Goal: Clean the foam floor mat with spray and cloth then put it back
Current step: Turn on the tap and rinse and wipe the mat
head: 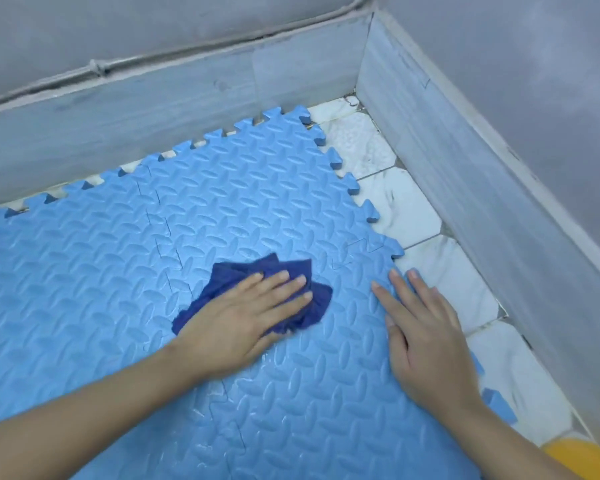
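Note:
A light blue foam floor mat point(222, 202) of interlocking tiles with a leaf-like embossed pattern covers most of the floor. A crumpled dark blue cloth point(321, 299) lies on the mat near its middle right. My left hand point(243, 317) presses flat on the cloth, fingers spread over it. My right hand point(426, 334) rests flat on the mat's right edge, fingers apart, holding nothing. The mat surface near my hands looks wet and shiny. No spray bottle is in view.
White marble-patterned floor tiles point(406, 209) show along the mat's right side. Grey skirting boards point(187, 98) and grey walls meet in the far right corner. A pipe point(97, 67) runs along the back wall. A yellow object point(582, 459) sits at the bottom right.

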